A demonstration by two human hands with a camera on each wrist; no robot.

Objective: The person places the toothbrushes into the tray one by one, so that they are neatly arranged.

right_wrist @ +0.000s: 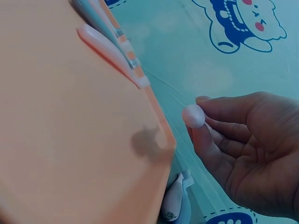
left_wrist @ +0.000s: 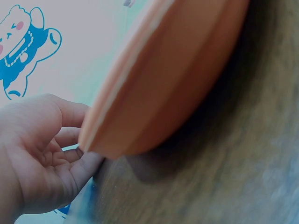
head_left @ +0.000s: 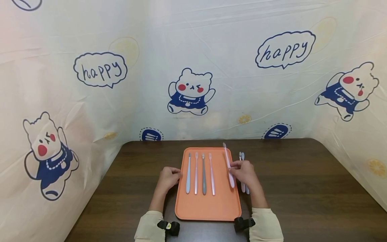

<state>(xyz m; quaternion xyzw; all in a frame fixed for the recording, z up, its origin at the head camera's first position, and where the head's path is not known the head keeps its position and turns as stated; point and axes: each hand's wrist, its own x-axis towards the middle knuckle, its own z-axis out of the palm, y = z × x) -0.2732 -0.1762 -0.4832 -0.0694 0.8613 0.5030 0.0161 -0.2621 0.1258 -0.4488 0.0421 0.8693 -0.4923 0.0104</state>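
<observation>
Between the fingers of the right hand (head_left: 244, 172), a pink toothbrush (head_left: 227, 161) is pinched, held over the right edge of an orange tray (head_left: 208, 210); the tray's left rim is gripped by the fingers of the left hand (head_left: 168, 177). Inside, four toothbrushes (head_left: 204, 176) are arranged in a row; beside the tray, two more toothbrushes (head_left: 243, 188) are seen on the tabletop (head_left: 290, 178). The row is judged to be under extension; leftward transfer, alignment and release would be called for. "Happy" is lettered twice on the backdrop (head_left: 229, 50); no brand is legible on the handles.
</observation>
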